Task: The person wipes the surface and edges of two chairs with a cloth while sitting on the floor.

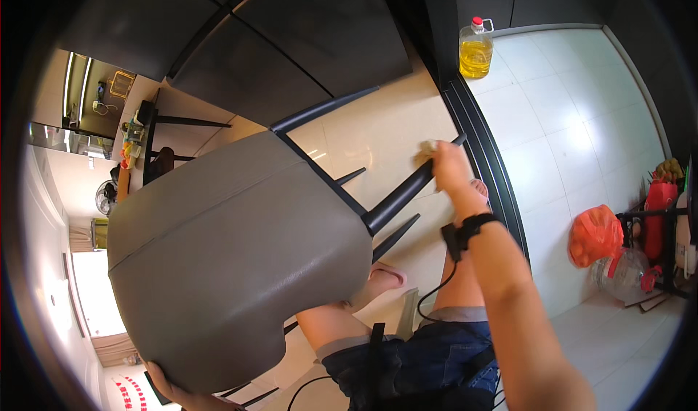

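A chair with a grey leather-like cover (234,247) and black tapered legs lies tipped in front of me, its legs pointing right. At the lower left, my left hand (169,386) grips the edge of the chair's grey back, some fingers hidden behind it. My right hand (451,165) is closed around a beige cloth (425,153), which is pressed on a black chair leg (401,195) near its tip. A black strap with a small device and a cable sits on my right wrist.
Dark cabinets (272,45) stand ahead. A black sliding-door track (491,154) crosses the floor on the right. Beyond it are an oil bottle (475,56), a red plastic bag (595,235) and a large clear bottle (621,274). A table with items (136,154) is at the left.
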Demonstrator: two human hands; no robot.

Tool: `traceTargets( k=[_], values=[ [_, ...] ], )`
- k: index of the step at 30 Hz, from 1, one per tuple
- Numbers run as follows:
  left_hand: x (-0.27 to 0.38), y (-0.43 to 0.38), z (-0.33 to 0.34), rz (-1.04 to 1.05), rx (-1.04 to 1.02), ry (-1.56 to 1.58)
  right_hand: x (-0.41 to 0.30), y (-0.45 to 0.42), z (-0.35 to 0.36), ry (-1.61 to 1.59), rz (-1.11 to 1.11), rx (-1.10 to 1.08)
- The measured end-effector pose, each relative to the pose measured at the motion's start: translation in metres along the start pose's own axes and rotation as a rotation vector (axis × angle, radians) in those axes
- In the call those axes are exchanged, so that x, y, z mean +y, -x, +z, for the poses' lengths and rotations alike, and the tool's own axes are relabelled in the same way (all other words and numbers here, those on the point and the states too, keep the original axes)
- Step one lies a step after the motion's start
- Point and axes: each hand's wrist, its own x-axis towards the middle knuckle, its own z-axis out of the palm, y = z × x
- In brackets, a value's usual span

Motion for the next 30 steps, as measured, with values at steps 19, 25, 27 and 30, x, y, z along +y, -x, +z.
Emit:
traceTargets(
  k=[19,25,27,30],
  values=[
    [0.078,-0.013,0.057,-0.617,0.246,0.223,-0.029,-0.002,0.018,-0.184,0.084,-0.168],
    [0.068,0.003,0.044,-0.304,0.210,-0.201,0.073,-0.065,0.029,-0.024,0.209,-0.111],
    [0.068,0.004,0.043,-0.326,0.240,-0.227,0.065,-0.067,0.034,0.022,0.201,-0.197],
    [0.077,-0.003,0.051,-0.415,0.214,-0.119,0.024,-0.043,0.023,0.047,0.228,-0.246]
  ],
)
